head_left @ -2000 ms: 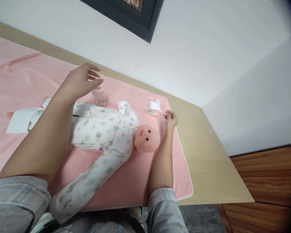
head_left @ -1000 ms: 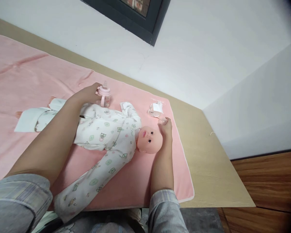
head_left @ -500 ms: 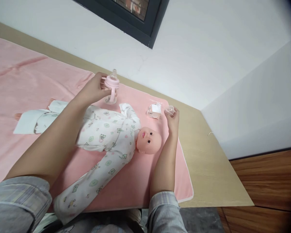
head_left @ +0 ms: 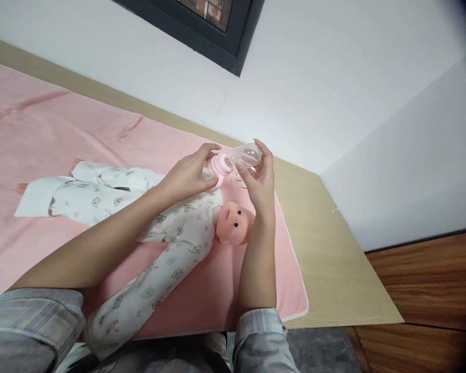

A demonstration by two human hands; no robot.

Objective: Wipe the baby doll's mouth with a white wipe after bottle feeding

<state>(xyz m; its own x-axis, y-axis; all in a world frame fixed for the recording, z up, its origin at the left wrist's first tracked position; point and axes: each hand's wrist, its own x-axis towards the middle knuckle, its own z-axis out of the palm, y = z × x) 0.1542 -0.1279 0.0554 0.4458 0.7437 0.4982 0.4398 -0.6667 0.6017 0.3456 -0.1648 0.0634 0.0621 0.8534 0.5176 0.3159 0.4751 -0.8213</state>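
My left hand is closed round a clear baby bottle with a pink collar and handle, tilted so its top points right. Closed on a clear, dome-shaped bottle cap is my right hand. The cap's open end meets the bottle's top, over the teat; whether it is seated on the collar I cannot tell. Below the hands, a baby doll in white printed clothes lies on its back, its head partly behind my right wrist. A small clear packet shows in part behind my right thumb.
A pink blanket covers most of the wooden table. Along the table's far edge runs a white wall with a dark window frame. Wooden panels stand at the right.
Both hands have come together above the doll's head. The bottle moved right and tipped over from upright; the cap moved left and up onto the bottle's top. The packet is now mostly covered.
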